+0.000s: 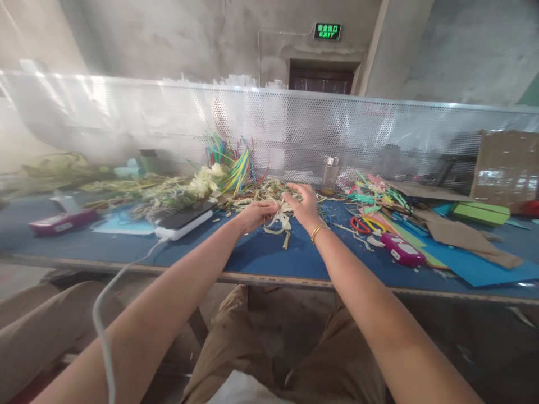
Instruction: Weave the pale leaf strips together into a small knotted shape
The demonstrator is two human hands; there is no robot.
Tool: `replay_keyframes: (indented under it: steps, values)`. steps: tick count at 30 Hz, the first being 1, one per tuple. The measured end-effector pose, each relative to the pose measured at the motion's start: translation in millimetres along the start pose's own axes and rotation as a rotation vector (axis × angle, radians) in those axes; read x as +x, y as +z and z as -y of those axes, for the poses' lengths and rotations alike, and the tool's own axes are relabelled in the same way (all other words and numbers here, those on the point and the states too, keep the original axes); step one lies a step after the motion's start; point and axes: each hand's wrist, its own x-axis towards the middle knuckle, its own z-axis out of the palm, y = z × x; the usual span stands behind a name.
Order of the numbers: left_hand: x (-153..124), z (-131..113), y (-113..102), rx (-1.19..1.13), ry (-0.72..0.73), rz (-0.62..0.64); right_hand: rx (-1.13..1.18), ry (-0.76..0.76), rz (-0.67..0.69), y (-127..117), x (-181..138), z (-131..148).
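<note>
Both my arms reach across a blue-topped table. My left hand is closed around pale straw-like strips that trail down onto the blue surface. Beside it my right hand, with a gold bracelet at the wrist, has its fingers spread over a heap of the same pale strips. Behind the heap a bundle of coloured straws fans upward.
A white power bank with a cable lies to the left, a pink box farther left. To the right lie a pink device, red scissors, coloured paper scraps, blue sheets and cardboard. A glass jar stands before the perforated metal screen.
</note>
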Motion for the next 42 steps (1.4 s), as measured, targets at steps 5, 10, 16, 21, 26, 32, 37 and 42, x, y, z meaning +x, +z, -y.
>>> replay_keyframes:
  steps: [5,10,16,21,26,32,37,42]
  values:
    - [-1,0,3,0.063,0.003,0.029,-0.134,-0.116,0.245,0,-1,4]
    - [-4,-1,7,0.077,-0.018,0.03,0.038,-0.118,0.321,3,1,2]
    - [-4,1,7,0.089,-0.027,0.082,0.208,-0.14,0.327,5,-2,5]
    - [-1,2,4,0.04,-0.026,0.108,0.325,0.045,0.327,5,-2,7]
    - [-1,-1,2,-0.077,-0.057,0.07,0.527,0.247,0.348,-1,2,5]
    - [-3,-2,3,-0.126,-0.105,0.087,0.424,0.203,0.381,-5,1,1]
    - [-3,-3,3,-0.137,-0.126,0.106,0.408,0.175,0.405,-1,1,-1]
    - [-4,-2,4,-0.059,-0.136,0.069,0.393,0.147,0.368,3,-1,-2]
